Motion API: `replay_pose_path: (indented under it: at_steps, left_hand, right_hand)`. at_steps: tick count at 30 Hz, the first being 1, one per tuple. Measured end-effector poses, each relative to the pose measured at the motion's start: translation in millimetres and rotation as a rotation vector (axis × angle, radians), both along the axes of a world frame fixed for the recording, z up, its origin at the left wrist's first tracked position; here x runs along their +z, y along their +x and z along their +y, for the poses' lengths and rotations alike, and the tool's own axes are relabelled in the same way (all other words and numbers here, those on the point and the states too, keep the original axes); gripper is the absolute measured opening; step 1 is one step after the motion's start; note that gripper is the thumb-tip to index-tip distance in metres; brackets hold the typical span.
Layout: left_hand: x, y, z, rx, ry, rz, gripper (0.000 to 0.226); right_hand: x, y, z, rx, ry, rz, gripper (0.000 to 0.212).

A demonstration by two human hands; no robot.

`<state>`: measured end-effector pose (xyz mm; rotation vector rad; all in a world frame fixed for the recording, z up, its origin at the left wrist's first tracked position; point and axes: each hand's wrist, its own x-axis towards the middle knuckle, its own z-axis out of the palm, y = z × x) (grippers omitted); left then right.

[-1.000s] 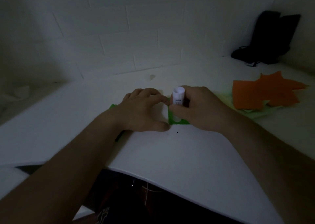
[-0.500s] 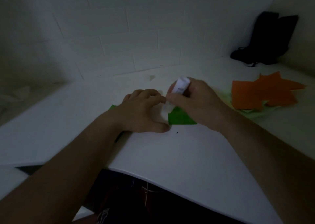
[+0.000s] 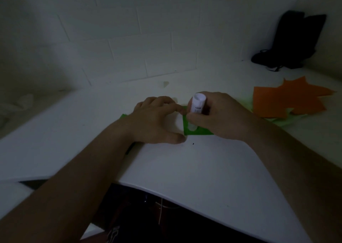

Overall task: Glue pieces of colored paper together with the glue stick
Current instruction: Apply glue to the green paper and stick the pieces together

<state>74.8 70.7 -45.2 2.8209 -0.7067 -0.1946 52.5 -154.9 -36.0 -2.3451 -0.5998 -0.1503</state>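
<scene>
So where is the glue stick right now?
In the head view, the glue stick is near the middle of the white table, gripped by the right hand, its lower end on the green paper beside the left hand.

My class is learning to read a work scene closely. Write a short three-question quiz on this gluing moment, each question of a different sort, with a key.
1. True or false: the right hand holds the glue stick with its tip down on the green paper.
2. What does the left hand do? A) lifts the orange paper B) rests on the green paper C) holds a cap
3. Fill in: the orange paper lies on the table to the person's ____.

Key: 1 true; 2 B; 3 right.
</scene>
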Motion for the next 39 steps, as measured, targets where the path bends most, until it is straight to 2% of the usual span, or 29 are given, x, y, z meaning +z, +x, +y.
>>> replay_pose_path:
  at_steps: [10, 18, 22, 29, 34, 39]
  left_hand:
    - [-0.1, -0.9, 0.4, 0.003, -0.025, 0.005, 0.086]
    - [0.3, -1.8, 0.5, 0.0, -0.027, 0.011, 0.085]
    - [0.4, -2.0, 0.7, 0.002, -0.04, 0.013, 0.086]
    - [0.8, -2.4, 0.5, -0.003, -0.041, 0.013, 0.085]
    - [0.9, -1.6, 0.7, -0.007, -0.03, 0.019, 0.086]
    - [-0.6, 0.0, 0.9, -0.005, -0.032, 0.003, 0.087]
  right_hand:
    - [2.7, 4.8, -17.1, 0.015, -0.053, -0.003, 0.014]
    - [7.8, 5.8, -28.4, 0.011, -0.081, 0.035, 0.014]
    - [10.2, 4.9, -32.5, 0.012, -0.086, 0.048, 0.008]
    - [13.2, 0.3, -33.6, -0.027, -0.175, -0.05, 0.018]
    - [12.2, 0.5, -23.4, -0.032, 0.007, -0.13, 0.011]
    - [0.1, 3.4, -14.9, 0.034, -0.042, -0.075, 0.012]
